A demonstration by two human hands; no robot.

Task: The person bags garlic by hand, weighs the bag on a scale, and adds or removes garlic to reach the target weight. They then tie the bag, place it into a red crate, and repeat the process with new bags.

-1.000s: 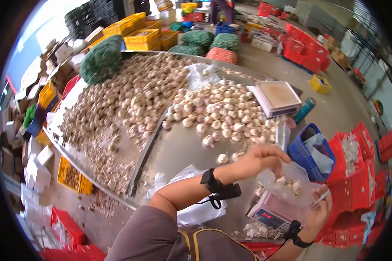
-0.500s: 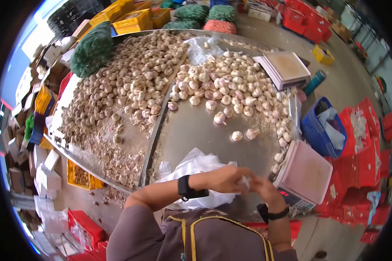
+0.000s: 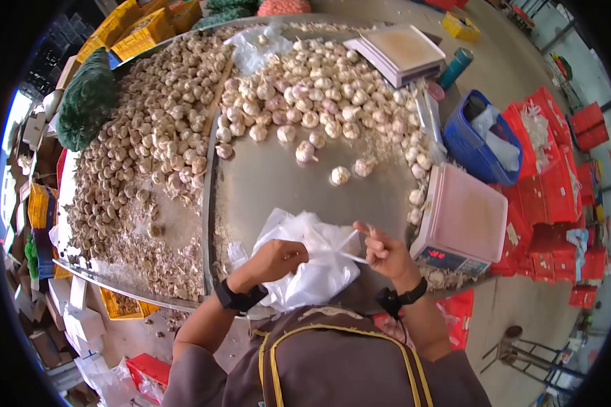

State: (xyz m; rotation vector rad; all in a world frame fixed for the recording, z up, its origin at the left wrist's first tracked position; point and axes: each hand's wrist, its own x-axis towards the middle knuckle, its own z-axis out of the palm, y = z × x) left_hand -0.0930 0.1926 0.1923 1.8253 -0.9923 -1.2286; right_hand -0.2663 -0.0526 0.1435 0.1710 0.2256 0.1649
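Note:
At the table's near edge lies a white plastic bag point(image 3: 309, 271), bunched up in front of my body. My left hand point(image 3: 279, 260) is over its left side with the fingers curled together; what they hold, if anything, is hidden. To the right, my right hand point(image 3: 385, 254) pinches a thin white strip of the bag, with the index finger stretched toward the upper left. Two loose garlic bulbs point(image 3: 339, 176) sit on the metal tabletop point(image 3: 278, 180) beyond the bag, before a larger heap of garlic point(image 3: 326, 88).
A scale point(image 3: 463, 214) stands right of my right hand, another scale point(image 3: 404, 49) at the back. Beside them are a blue basket point(image 3: 482, 139) and a green bottle point(image 3: 456, 68). Left of a metal divider point(image 3: 209, 197) lies more garlic point(image 3: 142, 129). Red crates point(image 3: 550, 193) stand far right.
My hands were close together over the bag and have moved apart, left hand leftward. More of the bag shows, with a strip stretched at my right hand. The view has shifted downward and right.

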